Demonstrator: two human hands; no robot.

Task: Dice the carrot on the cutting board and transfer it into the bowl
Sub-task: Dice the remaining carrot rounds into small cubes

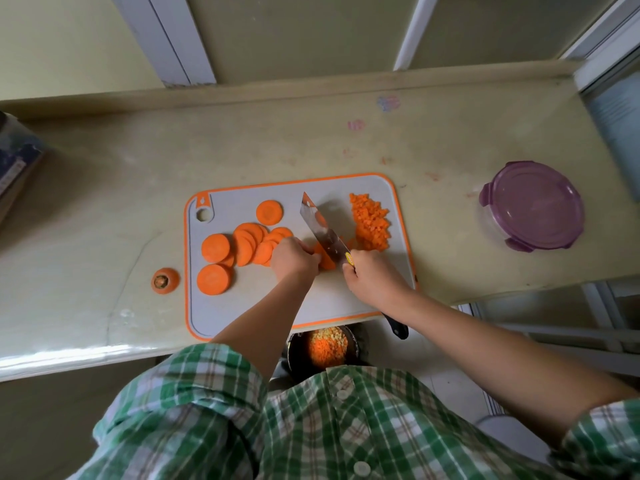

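Bowl (297, 362), dark, at 6 o'clock below cutting board (332, 301): holds diced carrot (327, 348). Round container (533, 209), purple lid on, at 3 o'clock: contents unseen. Board: carrot rounds (242, 244) at 9 o'clock, dice pile (370, 223) at 2 o'clock. Left hand (294, 259) curled on carrot stack (327, 260); right hand (370, 275) grips knife (322, 230).

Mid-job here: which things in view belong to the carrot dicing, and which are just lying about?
In the job: knife, carrot slices, diced pile, cutting board, bowl, left hand, right hand.
Lying about: carrot top, lidded container, box.
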